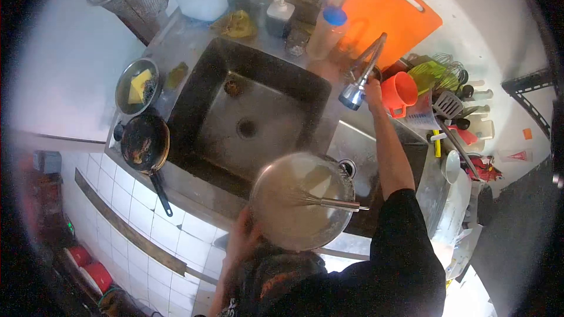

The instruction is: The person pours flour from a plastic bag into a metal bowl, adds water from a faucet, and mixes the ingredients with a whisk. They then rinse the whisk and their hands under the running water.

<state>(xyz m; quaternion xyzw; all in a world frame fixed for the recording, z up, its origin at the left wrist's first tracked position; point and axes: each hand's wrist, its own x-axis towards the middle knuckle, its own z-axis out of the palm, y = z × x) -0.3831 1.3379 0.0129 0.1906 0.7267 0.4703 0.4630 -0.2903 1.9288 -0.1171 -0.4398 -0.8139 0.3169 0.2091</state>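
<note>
A large metal mixing bowl (282, 223) is held close to my body at the sink's front edge. My left hand (244, 232) grips its left side, fingers partly hidden by the bowl. Inside it lies a whisk (329, 202), handle resting over the right rim, with a pale film on the bowl's inside. My right hand (373, 91) reaches out to the faucet (352, 95) and is closed around its neck, just behind the chrome spray head. Some of those fingers are hidden. Beneath is the metal sink (264, 123).
Left of the sink sit a blackened frying pan (145, 144) and a metal bowl with a yellow sponge (139, 86). Behind stand a soap pump bottle (280, 14) and an orange cutting board (385, 14). At right are an orange mug (399, 92) and several utensils (448, 104).
</note>
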